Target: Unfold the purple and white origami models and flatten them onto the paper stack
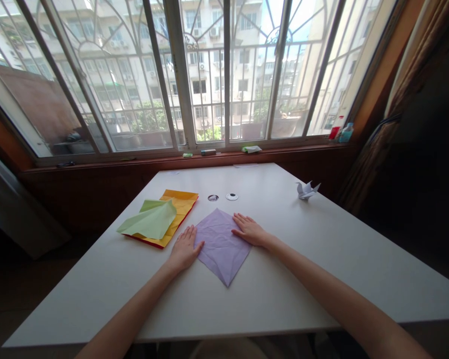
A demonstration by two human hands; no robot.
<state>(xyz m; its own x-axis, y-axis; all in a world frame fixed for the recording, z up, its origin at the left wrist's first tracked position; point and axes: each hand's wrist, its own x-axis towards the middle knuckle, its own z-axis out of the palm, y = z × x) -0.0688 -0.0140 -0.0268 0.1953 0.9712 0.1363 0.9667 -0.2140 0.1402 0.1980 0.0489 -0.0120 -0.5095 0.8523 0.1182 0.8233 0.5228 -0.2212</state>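
A creased lilac paper sheet lies like a diamond on the white table. My left hand rests flat on its left corner, fingers stretched out. My right hand lies flat on its right corner, fingers also extended. Neither hand grips anything. Left of the lilac sheet is a stack of coloured paper, orange on top with a red edge below, and a folded green sheet lies across it.
A white paper crane stands at the table's far right. Two round cable holes sit behind the lilac sheet. The window sill holds small items and bottles. A curtain hangs at the right.
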